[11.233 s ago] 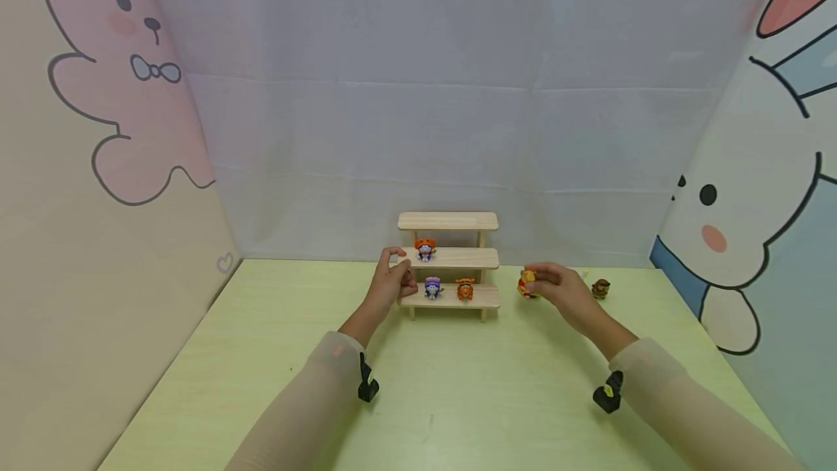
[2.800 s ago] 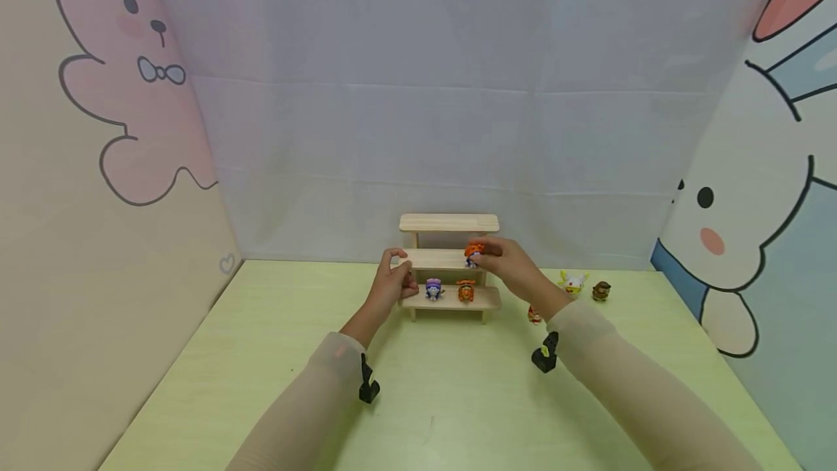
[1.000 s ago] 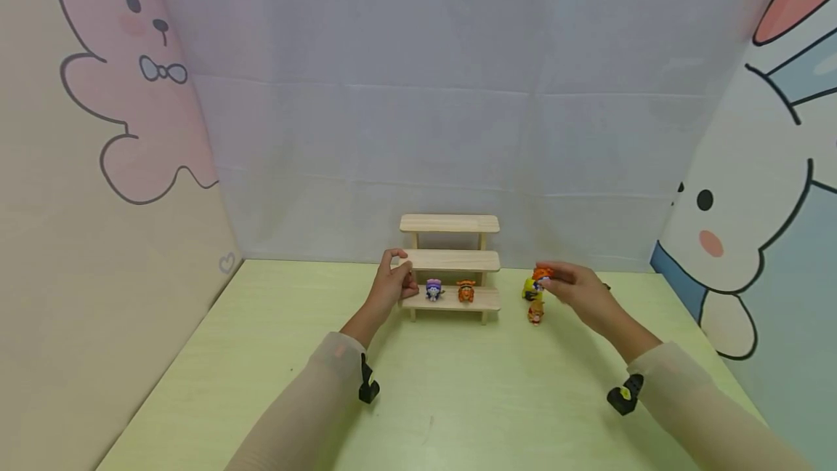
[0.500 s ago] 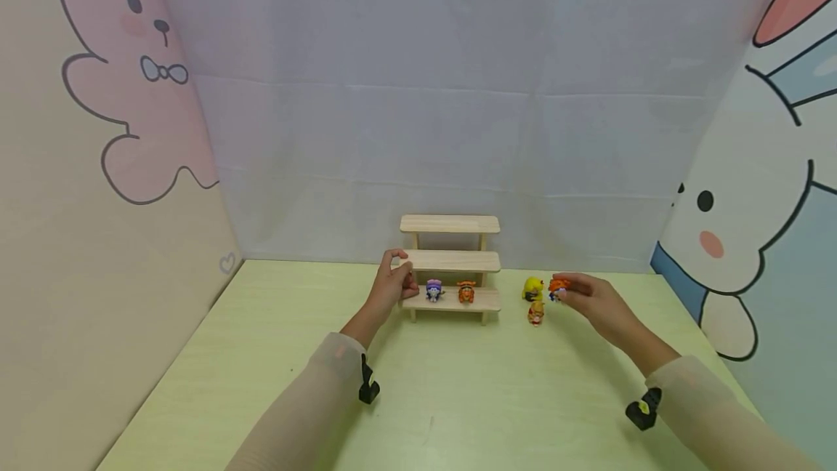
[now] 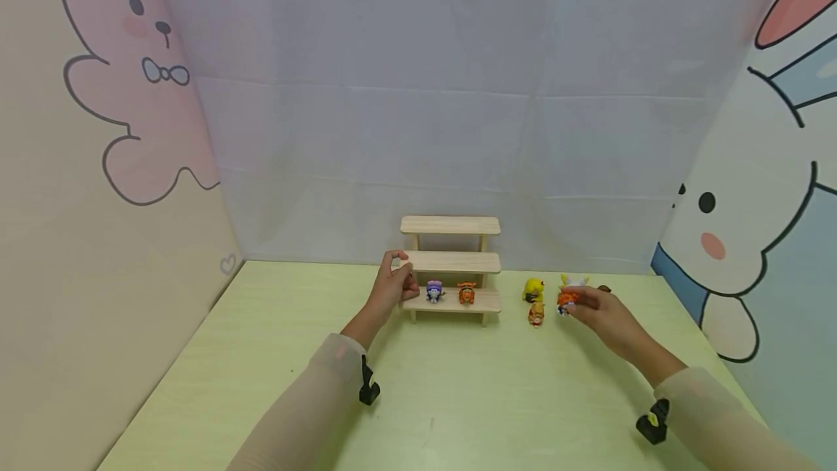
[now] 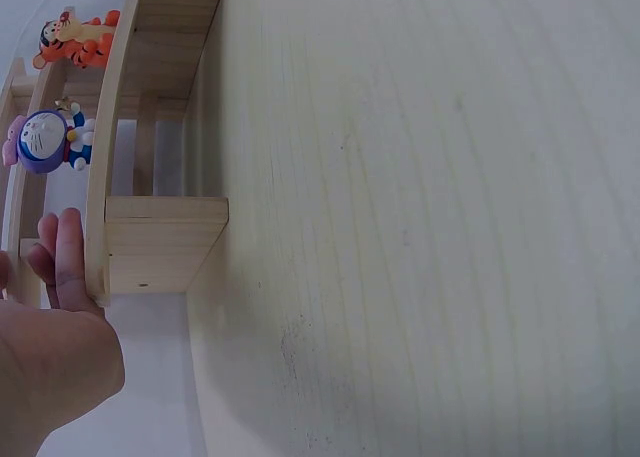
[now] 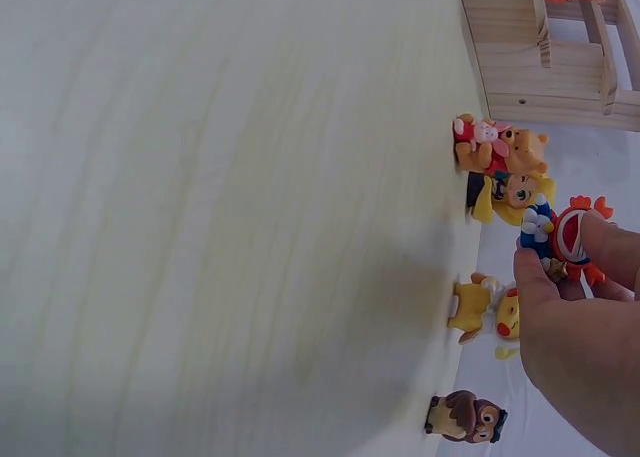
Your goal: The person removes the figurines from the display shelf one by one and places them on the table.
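Observation:
My right hand (image 5: pixel 604 315) pinches a blue-and-white cat figurine with an orange crab hat (image 7: pixel 565 232), at the right part of the table in front of a yellow-and-white figurine (image 7: pixel 480 307). My left hand (image 5: pixel 391 286) grips the left end of a three-tier wooden display stand (image 5: pixel 451 262), fingers (image 6: pixel 70 252) curled at the lower tier. On that lower tier stand a cat figurine in a purple hat (image 5: pixel 434 291) and an orange tiger figurine (image 5: pixel 466 293). No figurine stands on the middle and top tiers.
Right of the stand are a yellow-haired figurine (image 5: pixel 532 290) and a bear figurine (image 5: pixel 536 315), close together. A brown owl figurine (image 7: pixel 466 417) stands farther right, mostly behind my right hand in the head view. A white cloth (image 5: pixel 366 137) hangs behind the table (image 5: pixel 418 391).
My right hand has carried the crab-hatted figurine off the middle tier, rightward past the yellow-haired figurine and lower toward the table. The left hand has stayed at the stand.

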